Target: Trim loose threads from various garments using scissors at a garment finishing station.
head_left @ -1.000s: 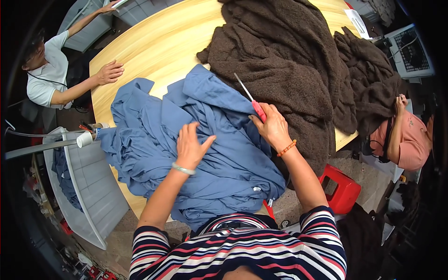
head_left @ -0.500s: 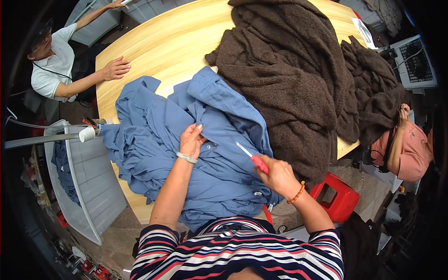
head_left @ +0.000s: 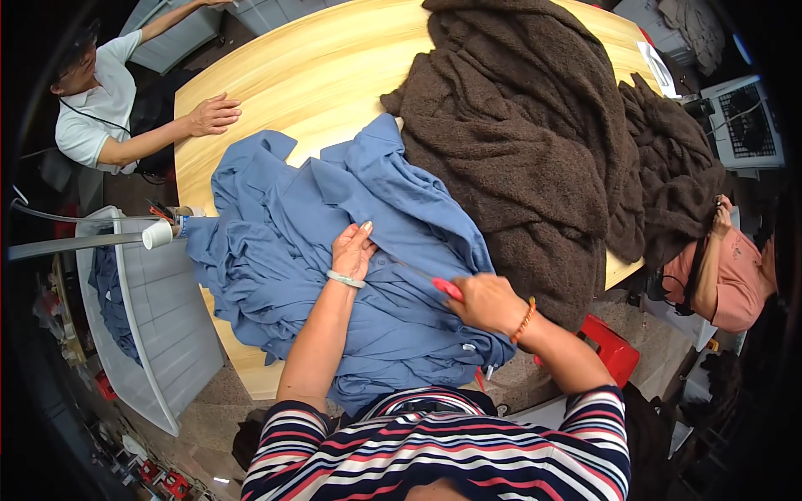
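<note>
A heap of blue cloth garments (head_left: 334,200) is spread over the near side of the wooden table. My left hand (head_left: 354,252), with a pale bangle at the wrist, pinches a fold of the blue cloth between thumb and fingers, beside a small button (head_left: 382,262). In my right hand (head_left: 493,302) is a red-handled tool (head_left: 447,288) with a thin metal blade. Its blade points left toward the button and my left fingers. Whether the tip touches the cloth I cannot tell.
Dark brown knitted cloth (head_left: 518,150) covers the table's (head_left: 309,79) right side. One person (head_left: 96,108) rests a hand on the far left edge; another (head_left: 723,267) sits at the right. A white bin (head_left: 154,309) stands left, a red stool (head_left: 614,351) lower right.
My right hand has shifted a little left, bringing the blade closer to the button. My left hand has moved slightly right, still pinching the blue cloth.
</note>
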`<state>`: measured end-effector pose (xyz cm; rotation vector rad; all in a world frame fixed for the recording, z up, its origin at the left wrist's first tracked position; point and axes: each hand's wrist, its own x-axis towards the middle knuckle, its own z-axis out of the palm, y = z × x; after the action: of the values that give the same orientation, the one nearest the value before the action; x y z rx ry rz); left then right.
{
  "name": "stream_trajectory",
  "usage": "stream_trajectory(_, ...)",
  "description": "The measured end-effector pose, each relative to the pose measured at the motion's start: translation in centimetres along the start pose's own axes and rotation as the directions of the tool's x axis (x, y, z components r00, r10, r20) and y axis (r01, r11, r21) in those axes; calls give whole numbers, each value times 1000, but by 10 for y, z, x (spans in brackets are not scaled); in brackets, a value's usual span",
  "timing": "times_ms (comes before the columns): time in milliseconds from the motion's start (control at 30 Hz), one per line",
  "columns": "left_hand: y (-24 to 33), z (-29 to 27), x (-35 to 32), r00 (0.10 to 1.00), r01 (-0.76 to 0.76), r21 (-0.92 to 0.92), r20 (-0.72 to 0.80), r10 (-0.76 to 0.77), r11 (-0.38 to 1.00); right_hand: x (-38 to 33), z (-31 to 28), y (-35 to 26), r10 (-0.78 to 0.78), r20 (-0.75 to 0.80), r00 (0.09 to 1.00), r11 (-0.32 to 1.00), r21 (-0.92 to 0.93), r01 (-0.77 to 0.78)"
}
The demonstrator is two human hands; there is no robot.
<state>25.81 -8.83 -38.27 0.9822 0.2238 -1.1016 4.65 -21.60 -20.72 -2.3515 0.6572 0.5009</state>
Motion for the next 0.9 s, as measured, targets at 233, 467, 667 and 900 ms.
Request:
stream_trajectory(233, 12, -4, 5, 999, 41, 28, 27, -42, 999, 24, 2, -17, -29, -161, 987, 987, 150, 53)
stream_trajectory(467, 114, 11, -149, 912, -316, -195, 207, 354, 929, 26, 10, 14, -22, -301, 953, 953, 281, 111)
stream_trajectory(667, 158, -75, -232, 759, -636, 18, -166, 630, 771, -15, 78, -39, -277, -65, 959, 906, 316, 283)
stream_trajectory(900, 102, -272, -203, 516, 37, 337, -813, 271, 941, -3, 118, -87, -386, -148, 911, 906, 124, 404)
